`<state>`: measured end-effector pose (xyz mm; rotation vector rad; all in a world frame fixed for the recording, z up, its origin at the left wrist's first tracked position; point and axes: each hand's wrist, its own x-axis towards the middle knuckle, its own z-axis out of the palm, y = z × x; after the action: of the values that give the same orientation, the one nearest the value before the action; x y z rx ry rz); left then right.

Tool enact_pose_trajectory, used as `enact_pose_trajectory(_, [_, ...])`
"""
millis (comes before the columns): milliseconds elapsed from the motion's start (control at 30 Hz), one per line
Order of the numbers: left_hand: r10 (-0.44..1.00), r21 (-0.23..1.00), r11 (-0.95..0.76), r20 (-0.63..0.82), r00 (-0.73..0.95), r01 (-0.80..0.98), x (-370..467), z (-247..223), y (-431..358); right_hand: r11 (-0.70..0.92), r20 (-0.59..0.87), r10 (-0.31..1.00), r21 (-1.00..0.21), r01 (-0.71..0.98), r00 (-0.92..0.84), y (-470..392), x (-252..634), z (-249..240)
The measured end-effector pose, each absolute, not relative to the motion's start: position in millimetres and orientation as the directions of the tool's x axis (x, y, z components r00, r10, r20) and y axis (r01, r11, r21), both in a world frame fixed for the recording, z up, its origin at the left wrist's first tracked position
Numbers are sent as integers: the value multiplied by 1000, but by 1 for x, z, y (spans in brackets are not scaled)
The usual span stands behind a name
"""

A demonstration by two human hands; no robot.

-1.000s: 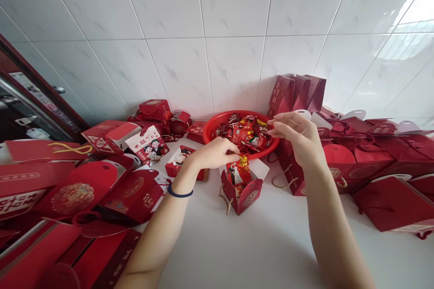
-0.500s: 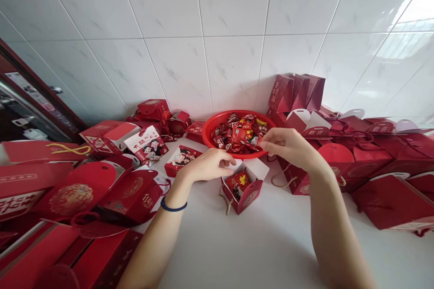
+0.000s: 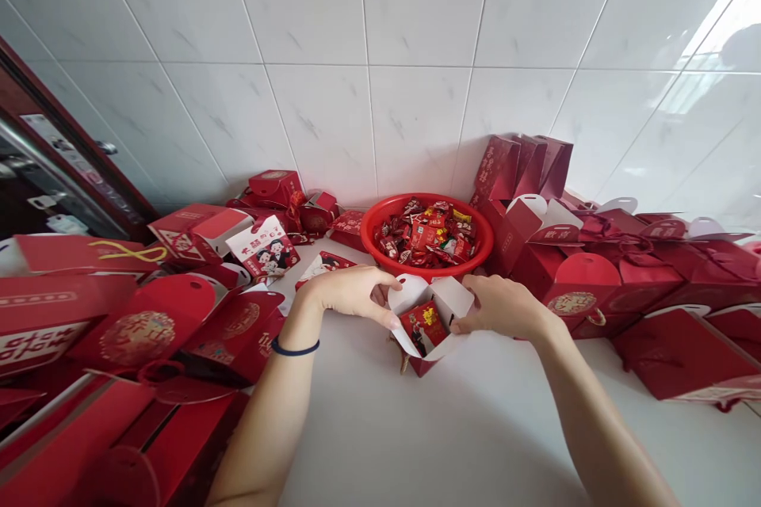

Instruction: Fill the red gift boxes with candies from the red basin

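In the middle of the white table stands a small red box (image 3: 425,365) with its white-lined flaps up. A red packet with yellow print (image 3: 426,323) lies inside it. My left hand (image 3: 357,295) grips the box's left flaps between thumb and fingers. On the other side, my right hand (image 3: 502,306) has thumb and fingers around the right flap. Just behind the box is a red plastic basket (image 3: 369,234) holding many wrapped sweets (image 3: 428,234). A twisted cord hangs at the box's left side.
Red gift boxes (image 3: 235,333) crowd the left side of the white table (image 3: 428,444). More red boxes (image 3: 583,285) stand stacked at the right. A tiled wall (image 3: 416,127) rises behind, and a dark door frame (image 3: 77,150) is at the far left.
My right hand has come down from the basket's sweets to the box's right side. My left hand now holds the left flaps, and the flaps stand more upright. The view has shifted slightly.
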<state>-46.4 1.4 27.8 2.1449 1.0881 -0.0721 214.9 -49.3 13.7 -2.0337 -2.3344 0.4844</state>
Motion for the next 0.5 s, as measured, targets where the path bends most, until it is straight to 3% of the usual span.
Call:
enact_pose_trajectory(167, [642,601,-397,-358,678,693,-49,29,0,80,-109,981,-527,846,-161,-76,223,-7])
enact_pose_trajectory(267, [620,609,-426,-343,706,670,-46,27,1,189,48,974,-715,673,-222,-87,223,-27])
enact_pose_trajectory(367, [658,591,-424,-319,682,686,-36,22,2,339,239,938,-777,531,-249,-91,221,-50])
enact_pose_trajectory(500, [723,598,-439,-209,659,671,-20,12,1,433,345,900,-779,452,-267,-89,222,-77])
